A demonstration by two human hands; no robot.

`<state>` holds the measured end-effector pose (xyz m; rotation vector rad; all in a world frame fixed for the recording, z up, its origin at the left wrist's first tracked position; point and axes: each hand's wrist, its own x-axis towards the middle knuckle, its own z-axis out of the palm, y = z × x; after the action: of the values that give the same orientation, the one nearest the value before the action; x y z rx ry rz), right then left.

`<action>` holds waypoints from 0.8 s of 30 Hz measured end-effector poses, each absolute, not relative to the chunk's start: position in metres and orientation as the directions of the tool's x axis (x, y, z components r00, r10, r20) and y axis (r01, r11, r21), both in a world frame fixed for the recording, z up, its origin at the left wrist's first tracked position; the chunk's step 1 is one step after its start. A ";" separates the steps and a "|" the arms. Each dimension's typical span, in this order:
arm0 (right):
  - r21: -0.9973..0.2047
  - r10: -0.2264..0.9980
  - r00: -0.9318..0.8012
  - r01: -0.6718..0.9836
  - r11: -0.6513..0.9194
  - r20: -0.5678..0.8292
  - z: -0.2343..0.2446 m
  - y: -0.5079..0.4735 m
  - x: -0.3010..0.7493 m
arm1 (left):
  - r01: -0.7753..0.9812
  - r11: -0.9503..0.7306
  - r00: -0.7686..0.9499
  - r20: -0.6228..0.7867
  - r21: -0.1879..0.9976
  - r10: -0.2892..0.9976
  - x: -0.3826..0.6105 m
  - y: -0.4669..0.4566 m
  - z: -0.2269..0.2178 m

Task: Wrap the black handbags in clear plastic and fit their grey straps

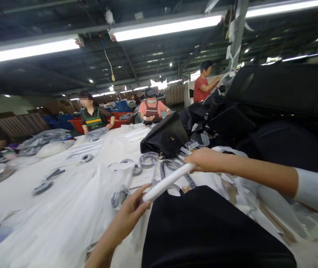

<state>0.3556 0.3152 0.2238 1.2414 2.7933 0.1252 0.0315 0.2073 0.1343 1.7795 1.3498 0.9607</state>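
Observation:
A smooth white-wrapped strap (168, 182) stretches between my two hands, above the top edge of a black handbag (203, 230). My left hand (131, 210) pinches its near end between thumb and fingers. At the far end, my right hand (205, 160) is closed around it. A curved white piece (228, 149) shows behind my right wrist; whether it belongs to the same strap I cannot tell. The handbag lies close in front of me, its lower part cut off by the frame. Coiled straps in clear plastic (148, 160) lie just beyond my hands.
Another black handbag (166, 137) stands beyond my hands, beside a tall heap of black bags (270, 119) on the right. White wrapping sheets (72, 208) cover much of the table's left. Three co-workers are nearby: one left (93, 115), one centre (151, 108), one right (202, 87).

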 end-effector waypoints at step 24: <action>-0.980 0.819 -0.561 0.070 0.188 0.117 0.157 0.244 0.308 | 0.164 -0.151 0.010 0.151 0.975 0.988 0.114 0.218 0.127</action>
<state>0.3076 0.2437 0.1572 1.3117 2.8209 -2.2449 0.1144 0.2184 0.1268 1.4446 1.2566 1.2401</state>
